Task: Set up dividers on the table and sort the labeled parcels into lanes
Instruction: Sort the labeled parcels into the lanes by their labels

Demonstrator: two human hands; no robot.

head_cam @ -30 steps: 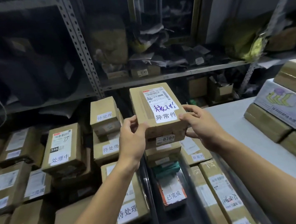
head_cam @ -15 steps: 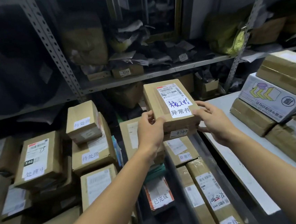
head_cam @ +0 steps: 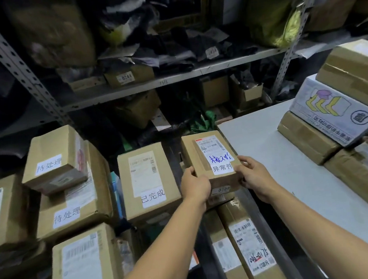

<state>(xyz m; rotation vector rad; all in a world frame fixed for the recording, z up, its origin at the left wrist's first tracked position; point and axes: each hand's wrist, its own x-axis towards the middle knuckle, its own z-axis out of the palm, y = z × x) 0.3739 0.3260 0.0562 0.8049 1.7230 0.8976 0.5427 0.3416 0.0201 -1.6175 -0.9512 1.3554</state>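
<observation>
I hold a small brown parcel (head_cam: 205,157) between both hands; it carries a shipping label, blue handwriting and a white sticker reading 异常件. My left hand (head_cam: 194,185) grips its near left corner and my right hand (head_cam: 252,175) grips its near right corner. The parcel is low, over other boxes in the dark gap beside the white table (head_cam: 269,153). To its left lies a parcel marked 已完成 (head_cam: 147,181). Further left, two stacked parcels marked 待处理 (head_cam: 55,163) sit on the pile.
On the table's right stand stacked brown boxes (head_cam: 306,136) and a white printed carton (head_cam: 335,111). Long cartons (head_cam: 246,241) lie below my arms. A metal shelf rack (head_cam: 162,83) with bags and small boxes runs behind. More parcels (head_cam: 78,268) crowd the left.
Both hands have lowered the parcel from chest height down toward the boxes beside the table, and the view has shifted to the right and downward.
</observation>
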